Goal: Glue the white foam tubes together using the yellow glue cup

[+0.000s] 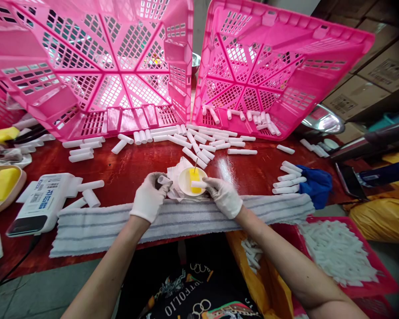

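Observation:
My left hand [152, 195], in a white glove, is closed on a short white tube [164, 180], held just left of a small white dish [183, 182]. In the dish lies a yellow sponge block [195, 176] with a thin stick standing up at its back. From the right, my gloved right hand [223, 195] pinches another white tube [198, 184] by its end, and that tube lies across the yellow sponge. Crumpled white tissue [174, 176] is under the dish. A striped towel [186, 219] runs along the table edge beneath both wrists.
Two pink baskets [119, 71] [244, 84] lie tipped behind many loose white tubes [166, 132]. A white device [41, 201] and a sponge tray [15, 199] stand left. Blue cloth [314, 184] lies right, above a pink crate [359, 290] full of white pieces.

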Available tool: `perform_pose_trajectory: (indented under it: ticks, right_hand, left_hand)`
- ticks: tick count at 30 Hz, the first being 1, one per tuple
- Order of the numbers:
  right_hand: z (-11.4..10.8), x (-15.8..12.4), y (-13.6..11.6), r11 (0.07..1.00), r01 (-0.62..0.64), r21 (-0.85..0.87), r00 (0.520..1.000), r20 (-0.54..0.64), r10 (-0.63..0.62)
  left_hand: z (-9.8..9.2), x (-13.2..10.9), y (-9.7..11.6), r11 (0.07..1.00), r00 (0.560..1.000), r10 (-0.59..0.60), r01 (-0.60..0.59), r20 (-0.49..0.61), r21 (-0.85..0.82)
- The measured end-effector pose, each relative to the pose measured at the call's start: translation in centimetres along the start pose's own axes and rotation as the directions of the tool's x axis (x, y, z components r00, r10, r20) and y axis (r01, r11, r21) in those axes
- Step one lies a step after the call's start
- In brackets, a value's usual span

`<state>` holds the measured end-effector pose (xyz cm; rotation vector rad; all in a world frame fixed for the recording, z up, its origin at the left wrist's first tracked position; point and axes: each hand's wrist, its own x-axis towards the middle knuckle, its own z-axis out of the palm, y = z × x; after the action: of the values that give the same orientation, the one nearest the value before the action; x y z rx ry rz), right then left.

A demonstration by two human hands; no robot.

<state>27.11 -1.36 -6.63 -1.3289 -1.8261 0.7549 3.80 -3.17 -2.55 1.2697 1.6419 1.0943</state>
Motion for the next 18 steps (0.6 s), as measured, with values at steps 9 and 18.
perform_pose_trajectory:
  ticks: [9, 18]
  right_hand:
    - [-1.0, -0.9, -2.8, 0.991, 0.122, -0.049, 0.992, 0.021, -0.121]
    - [-2.4, -1.5, -5.0, 0.742, -0.325, 0.586, 0.938, 0.102, 0.331]
  left_hand:
    - [0.4, -1.6, 1.1, 0.864, 0.971, -0.177, 0.231, 0.160, -0.447]
    - [1.5, -3.8, 3.6, 0.839, 0.937, -0.102, 0.262, 0.335, -0.477]
